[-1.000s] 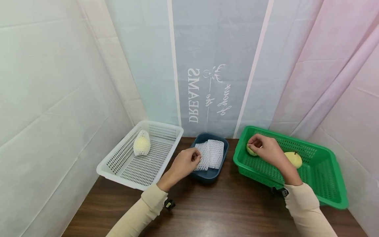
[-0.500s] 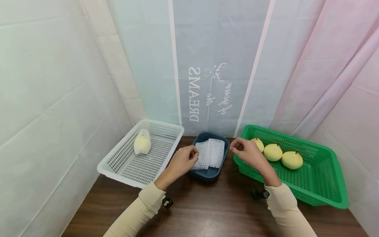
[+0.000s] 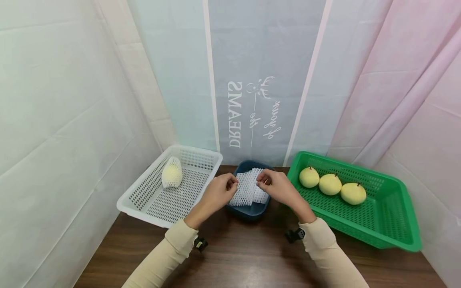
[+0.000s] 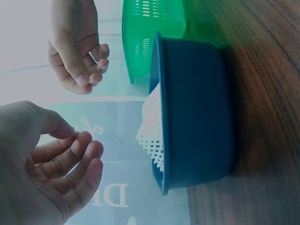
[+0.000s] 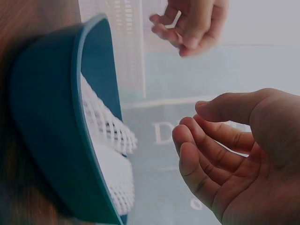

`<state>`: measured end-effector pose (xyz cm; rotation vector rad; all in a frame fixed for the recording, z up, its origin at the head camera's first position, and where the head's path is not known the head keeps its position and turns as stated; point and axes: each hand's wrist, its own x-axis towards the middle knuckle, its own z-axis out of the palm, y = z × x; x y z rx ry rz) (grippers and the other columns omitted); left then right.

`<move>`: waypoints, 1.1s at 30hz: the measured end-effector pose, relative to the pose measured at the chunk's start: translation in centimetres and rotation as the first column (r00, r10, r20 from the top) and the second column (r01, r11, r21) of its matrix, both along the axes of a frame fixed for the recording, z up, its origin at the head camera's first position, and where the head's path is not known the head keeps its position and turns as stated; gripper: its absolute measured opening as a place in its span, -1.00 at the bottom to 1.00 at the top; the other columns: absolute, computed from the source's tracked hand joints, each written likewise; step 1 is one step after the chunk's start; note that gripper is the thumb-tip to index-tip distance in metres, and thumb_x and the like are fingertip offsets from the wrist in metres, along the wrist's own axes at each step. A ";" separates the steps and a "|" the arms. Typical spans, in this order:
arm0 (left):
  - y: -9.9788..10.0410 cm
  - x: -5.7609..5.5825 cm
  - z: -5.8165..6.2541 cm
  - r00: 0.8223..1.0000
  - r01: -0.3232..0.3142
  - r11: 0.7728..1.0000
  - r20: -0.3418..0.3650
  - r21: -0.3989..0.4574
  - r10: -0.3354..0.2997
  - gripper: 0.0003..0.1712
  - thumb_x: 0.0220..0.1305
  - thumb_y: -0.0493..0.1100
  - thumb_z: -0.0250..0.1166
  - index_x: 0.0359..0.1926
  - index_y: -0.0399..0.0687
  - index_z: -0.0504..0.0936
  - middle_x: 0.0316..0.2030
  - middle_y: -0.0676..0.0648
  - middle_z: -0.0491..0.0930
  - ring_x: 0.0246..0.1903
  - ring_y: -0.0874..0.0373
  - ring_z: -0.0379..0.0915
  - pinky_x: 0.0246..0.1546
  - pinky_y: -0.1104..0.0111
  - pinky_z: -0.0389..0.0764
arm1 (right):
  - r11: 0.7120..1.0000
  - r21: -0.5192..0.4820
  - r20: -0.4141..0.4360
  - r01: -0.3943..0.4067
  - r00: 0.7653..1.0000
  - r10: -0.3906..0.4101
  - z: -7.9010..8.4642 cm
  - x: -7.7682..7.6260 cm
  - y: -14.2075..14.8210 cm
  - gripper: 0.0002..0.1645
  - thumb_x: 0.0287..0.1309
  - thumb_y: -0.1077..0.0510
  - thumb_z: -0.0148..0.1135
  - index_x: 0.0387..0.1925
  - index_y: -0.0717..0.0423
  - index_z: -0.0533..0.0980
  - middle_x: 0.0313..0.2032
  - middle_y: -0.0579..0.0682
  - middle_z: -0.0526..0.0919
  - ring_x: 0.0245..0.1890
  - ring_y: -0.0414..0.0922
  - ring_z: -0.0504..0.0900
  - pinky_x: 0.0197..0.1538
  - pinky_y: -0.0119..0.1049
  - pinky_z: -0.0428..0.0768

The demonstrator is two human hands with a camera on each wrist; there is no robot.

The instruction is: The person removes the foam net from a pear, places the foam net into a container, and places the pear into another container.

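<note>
My left hand (image 3: pixel 217 193) hovers over the left side of a small navy tub (image 3: pixel 248 214), fingers loosely curled, nothing held. Above the tub's right side is my right hand (image 3: pixel 282 189), its thumb near the fingertips and nothing between them. White foam fruit nets (image 3: pixel 243 191) lie in the tub. In the left wrist view, a net's meshed end (image 4: pixel 152 140) shows above the rim, apart from the fingers. The right wrist view shows a gap between the right hand (image 5: pixel 225 154) and the nets (image 5: pixel 112 173) too.
Left of the tub stands a white basket (image 3: pixel 144 217) holding one pear in a foam net (image 3: pixel 172 172). To the right, a green basket (image 3: pixel 396 218) holds three bare yellow pears (image 3: pixel 330 184) in a row. Fabric walls (image 3: pixel 173 60) rise behind and at both sides.
My right hand has moved left from the pears in the green basket to above the tub, bringing nothing with it. The left hand has shifted slightly left and stays near the tub.
</note>
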<state>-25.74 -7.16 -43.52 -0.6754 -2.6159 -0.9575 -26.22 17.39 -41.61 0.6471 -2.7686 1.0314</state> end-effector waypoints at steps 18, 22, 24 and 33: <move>-2.0 -0.9 1.2 0.998 -0.036 0.999 0.049 0.024 0.034 -0.85 0.53 -0.17 0.26 -0.07 -0.09 0.73 -0.35 0.05 0.68 -0.42 0.25 0.51 -0.34 0.33 0.60 | 0.994 -0.045 0.073 -0.095 0.992 0.099 -1.5 -0.8 -5.2 -0.85 0.39 0.21 0.35 -0.08 0.18 0.69 -0.23 -0.01 0.79 -0.26 -0.16 0.73 -0.22 -0.28 0.69; -2.6 -1.3 1.5 0.998 -0.052 0.998 0.030 0.035 0.051 -0.87 0.51 -0.19 0.27 -0.08 -0.10 0.72 -0.35 0.02 0.69 -0.43 0.24 0.51 -0.35 0.33 0.59 | 0.994 -0.049 0.086 -0.102 0.991 0.106 -1.3 -0.8 -6.4 -0.85 0.41 0.20 0.34 -0.08 0.17 0.69 -0.21 -0.01 0.79 -0.23 -0.15 0.74 -0.20 -0.27 0.69; -3.0 -1.4 1.6 0.998 -0.057 0.998 0.020 0.040 0.056 -0.88 0.51 -0.20 0.27 -0.09 -0.10 0.72 -0.35 0.00 0.70 -0.44 0.23 0.51 -0.36 0.33 0.59 | 0.993 -0.050 0.091 -0.105 0.990 0.109 -1.3 -0.9 -7.0 -0.87 0.42 0.20 0.34 -0.08 0.15 0.69 -0.20 -0.02 0.79 -0.22 -0.15 0.73 -0.19 -0.27 0.69; -4.1 -2.1 2.2 0.996 -0.086 0.996 0.019 0.025 0.086 -0.83 0.53 -0.21 0.23 -0.03 -0.15 0.72 -0.29 -0.06 0.73 -0.42 0.17 0.53 -0.36 0.28 0.58 | 0.992 -0.042 0.126 -0.117 0.985 0.121 -1.3 -1.2 -9.2 -0.83 0.39 0.17 0.38 -0.07 0.16 0.67 -0.19 0.01 0.78 -0.19 -0.09 0.75 -0.15 -0.22 0.70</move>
